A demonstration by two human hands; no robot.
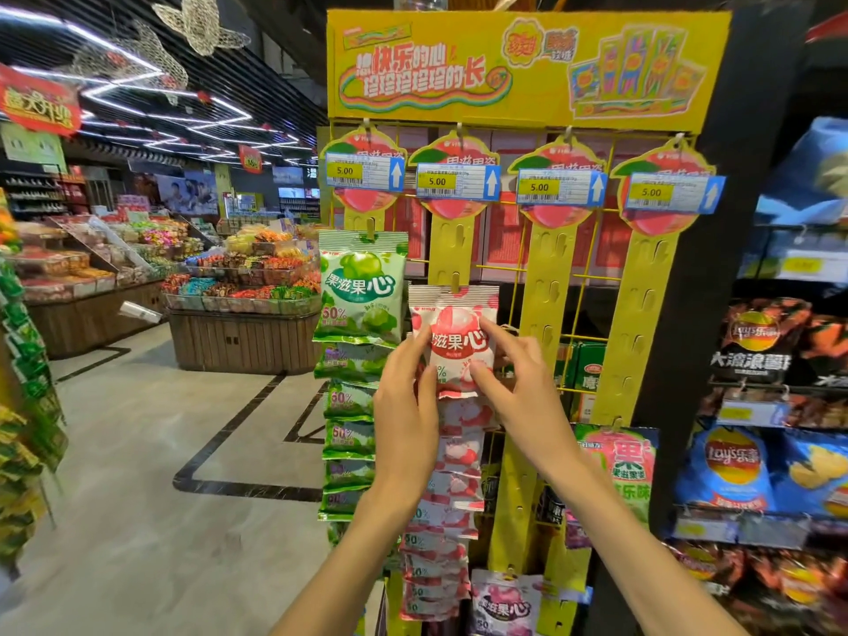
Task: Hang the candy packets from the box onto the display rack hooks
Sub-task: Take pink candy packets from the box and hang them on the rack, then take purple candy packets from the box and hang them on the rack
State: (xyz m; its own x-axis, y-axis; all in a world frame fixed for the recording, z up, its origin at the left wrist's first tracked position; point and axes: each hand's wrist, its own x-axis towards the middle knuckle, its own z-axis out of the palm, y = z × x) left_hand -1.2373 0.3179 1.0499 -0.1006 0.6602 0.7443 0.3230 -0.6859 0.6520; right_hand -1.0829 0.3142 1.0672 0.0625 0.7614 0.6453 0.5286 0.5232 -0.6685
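A pink and white candy packet (456, 330) hangs at the top of the second yellow strip (454, 250) of the display rack (651, 277). My left hand (406, 406) grips its lower left edge. My right hand (518, 378) pinches its right side, thumb on the front. Several more pink packets (452, 493) hang below it in a column. Green packets (362, 291) fill the first strip on the left. The third and fourth strips carry bare hooks in their upper part. The box is out of view.
A pink and green packet (619, 470) hangs low on the fourth strip and a purple one (502, 603) sits near the bottom. Shelves of crisp bags (752, 470) stand to the right. Wooden candy bins (243, 314) are across the aisle on the left.
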